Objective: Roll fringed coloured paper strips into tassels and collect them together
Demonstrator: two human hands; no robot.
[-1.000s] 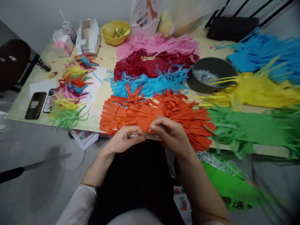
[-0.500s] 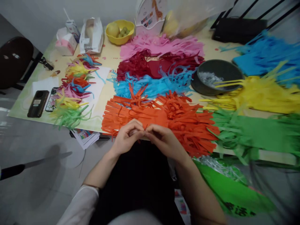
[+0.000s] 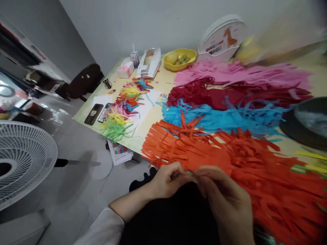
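Observation:
My left hand is closed in a pinch at the table's near edge, just in front of the fringed orange paper. My right hand pinches close beside it, the fingertips of both hands nearly meeting. Something small and pale shows between the fingertips, too small and blurred to name. Beyond the orange paper lie rows of cut fringe: blue, dark red and pink. Small multicoloured fringe bundles line the table's left part.
A yellow fruit bowl, a white bag, a tissue box and a giraffe-printed holder stand along the back. A dark bowl is at right. Phones lie at left. A white fan stands on the floor.
The view has swung left, bringing the fan into sight and shifting the table's things rightward. Both hands stay pinched together at the table's edge.

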